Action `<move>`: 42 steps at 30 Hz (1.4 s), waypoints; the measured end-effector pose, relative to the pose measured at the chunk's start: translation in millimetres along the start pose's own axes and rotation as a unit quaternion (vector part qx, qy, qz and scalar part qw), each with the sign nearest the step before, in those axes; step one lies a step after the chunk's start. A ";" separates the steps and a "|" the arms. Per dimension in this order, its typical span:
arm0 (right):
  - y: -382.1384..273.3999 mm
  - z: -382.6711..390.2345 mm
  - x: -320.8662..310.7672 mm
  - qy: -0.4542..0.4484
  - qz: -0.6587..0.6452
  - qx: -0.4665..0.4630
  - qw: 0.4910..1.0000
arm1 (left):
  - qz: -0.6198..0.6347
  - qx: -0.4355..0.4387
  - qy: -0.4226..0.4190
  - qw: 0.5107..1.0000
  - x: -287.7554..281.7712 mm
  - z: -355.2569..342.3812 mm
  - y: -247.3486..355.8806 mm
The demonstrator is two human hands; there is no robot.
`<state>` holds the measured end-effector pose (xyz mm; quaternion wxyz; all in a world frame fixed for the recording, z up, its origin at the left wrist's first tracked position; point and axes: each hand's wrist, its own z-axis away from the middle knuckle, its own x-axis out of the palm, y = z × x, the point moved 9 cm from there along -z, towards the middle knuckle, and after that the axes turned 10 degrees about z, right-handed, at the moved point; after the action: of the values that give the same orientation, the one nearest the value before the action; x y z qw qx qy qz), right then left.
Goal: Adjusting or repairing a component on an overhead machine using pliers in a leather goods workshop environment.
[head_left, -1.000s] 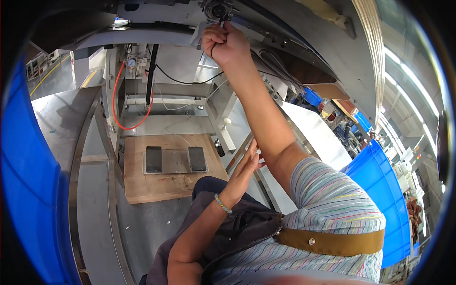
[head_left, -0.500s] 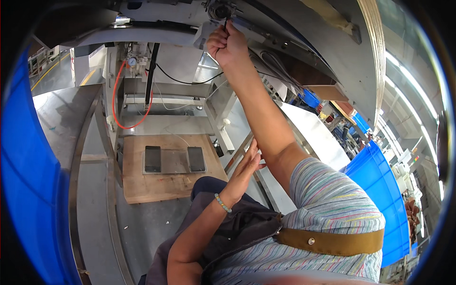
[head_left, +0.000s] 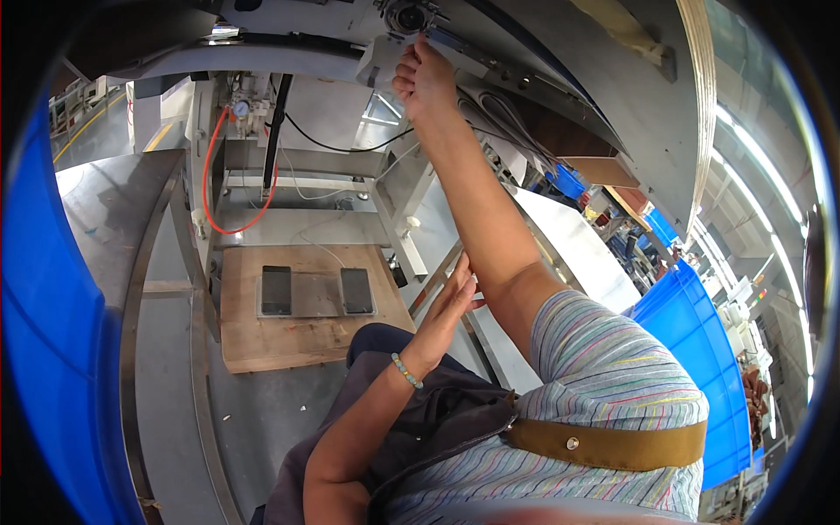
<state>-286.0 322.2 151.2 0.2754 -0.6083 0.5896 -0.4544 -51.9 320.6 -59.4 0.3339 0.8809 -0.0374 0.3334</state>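
- A person in a striped shirt [head_left: 612, 367], a brown strap [head_left: 612, 444] across it and a dark apron [head_left: 411, 394] below, reaches up under a machine.
- The left hand [head_left: 448, 317], above a beaded bracelet [head_left: 405, 371], is flat with its fingers stretched out; they meet the right arm near the elbow.
- The right hand [head_left: 429, 80] is raised, fingers curled inward; whether they grip anything I cannot tell.
- Just above its fingertips, the round metal mechanism [head_left: 408, 16] sits on the grey machine underside, left of the layered edge [head_left: 697, 114] of a large panel.
- A blue bin [head_left: 52, 297] stands at the far left, another blue bin [head_left: 700, 367] behind the shirt at right.
- Lower, a wooden board [head_left: 262, 350] lies on the floor. A clear plate [head_left: 315, 296] rests near its middle, a dark pad at each end: the left pad [head_left: 276, 290] toward the board's left edge, the right pad [head_left: 356, 290] toward its right edge.
- Beyond the board's far edge, an orange hose [head_left: 206, 192] loops down near a round gauge [head_left: 241, 108].
- Farthest, ceiling lights [head_left: 761, 157] shine over the workshop.
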 end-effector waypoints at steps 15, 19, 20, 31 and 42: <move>-25.6 -4.5 -17.1 0.071 0.203 -0.169 0.962 | -0.002 0.003 0.001 1.000 -2.8 -0.6 -0.6; -27.7 -6.5 -21.2 0.095 0.262 -0.205 0.938 | -0.008 -0.002 0.006 1.000 -5.9 0.2 -2.7; -29.2 -5.8 -21.7 0.108 0.300 -0.216 0.923 | -0.008 -0.003 0.005 1.000 -6.6 0.8 -3.3; -51.8 20.2 -5.6 0.162 0.457 -0.395 0.781 | -0.004 0.000 0.004 1.000 -7.1 -1.5 -3.2; -44.8 26.9 -7.2 0.140 0.447 -0.381 0.797 | -0.002 -0.009 -0.002 1.000 -6.1 -1.6 -7.0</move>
<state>-240.7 330.6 176.8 0.1086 -0.2622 0.9537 -0.0997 -55.6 326.1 -66.2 0.3424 0.8787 -0.0393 0.3305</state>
